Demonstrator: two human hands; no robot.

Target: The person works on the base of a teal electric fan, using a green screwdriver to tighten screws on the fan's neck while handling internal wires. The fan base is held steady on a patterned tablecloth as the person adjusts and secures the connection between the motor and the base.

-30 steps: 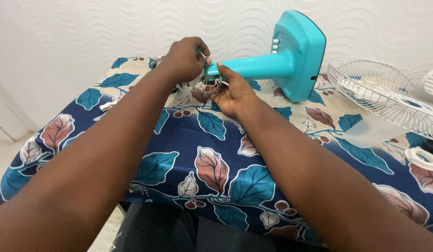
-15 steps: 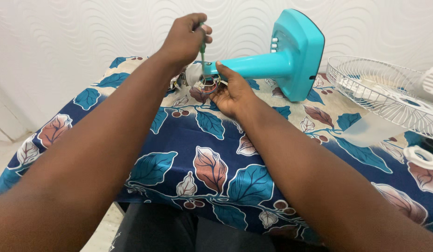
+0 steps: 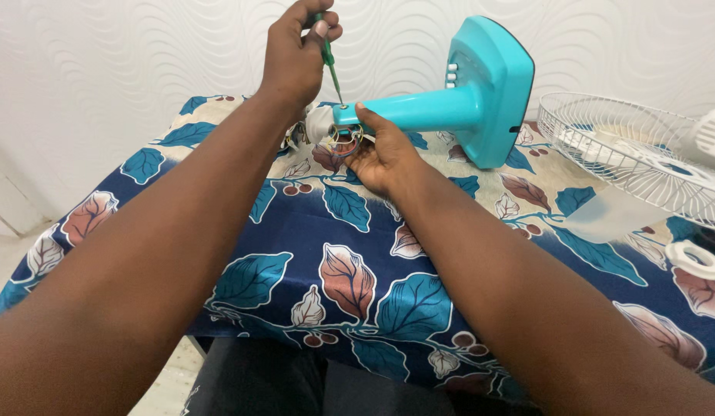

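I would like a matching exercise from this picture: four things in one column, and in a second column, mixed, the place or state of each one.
Things:
1. screwdriver
2. fan stand
3. wire fan guard
4. white ring

Places or states:
A. lies on its side on the leaf-patterned cloth, steadied by the right hand
B. flat on the cloth at the right edge
C. held upright in the left hand
D. rests on the table to the right of the stand's base

Pairs: 1-C, 2-A, 3-D, 4-B

Bright, even, soft light; sharp focus, slight wide-angle stretch at edges.
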